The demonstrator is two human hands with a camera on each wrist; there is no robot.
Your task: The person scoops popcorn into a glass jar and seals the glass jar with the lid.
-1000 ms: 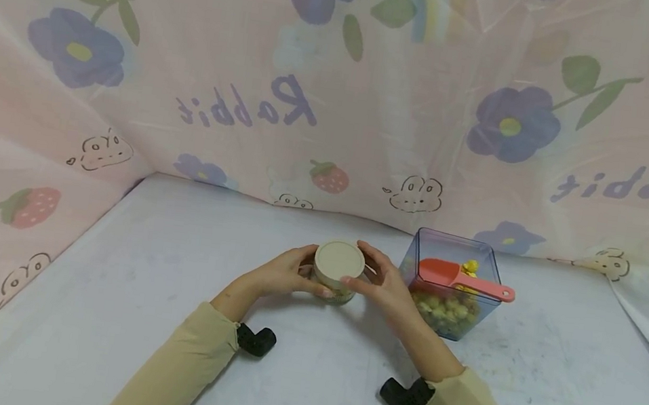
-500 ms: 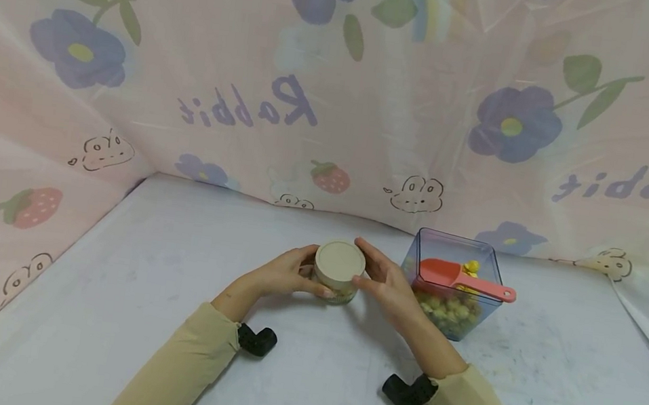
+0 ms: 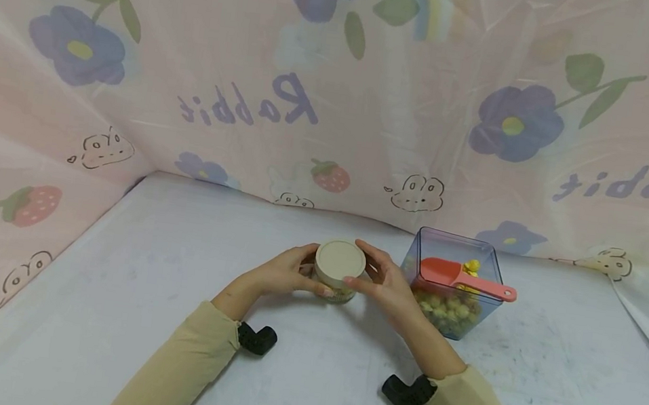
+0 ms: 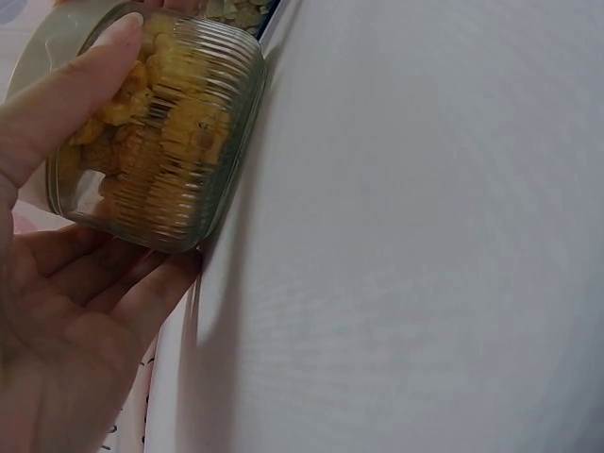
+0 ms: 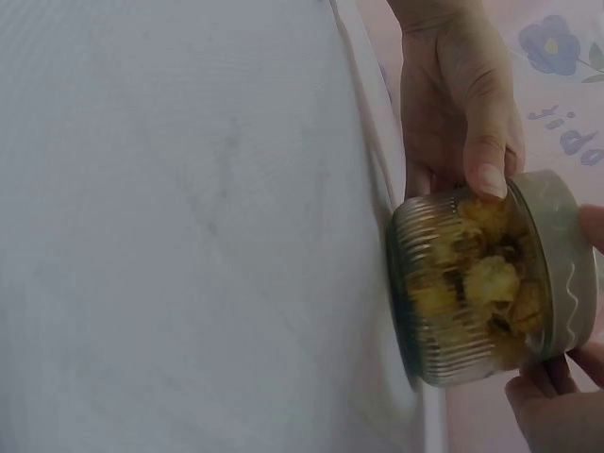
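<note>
A ribbed glass jar (image 4: 179,132) full of yellow popcorn stands upright on the white table, capped by a round cream lid (image 3: 340,261). My left hand (image 3: 281,272) grips the jar's glass side, thumb across the front and fingers behind. On the other side my right hand (image 3: 388,293) holds the lid by its edge, thumb at the front and fingers at the back. In the right wrist view the lid (image 5: 562,264) sits over the jar's mouth, with right fingertips on its rim.
Right of the jar stands a clear bluish square container (image 3: 484,319) partly filled with popcorn. A coral scoop (image 3: 482,286) lies across its top, handle over the right rim. A printed pink sheet (image 3: 337,108) hangs behind the white table (image 3: 161,318).
The right thumb and fingers have shifted slightly round the lid's edge, away and back. The left hand and the jar stay in place.
</note>
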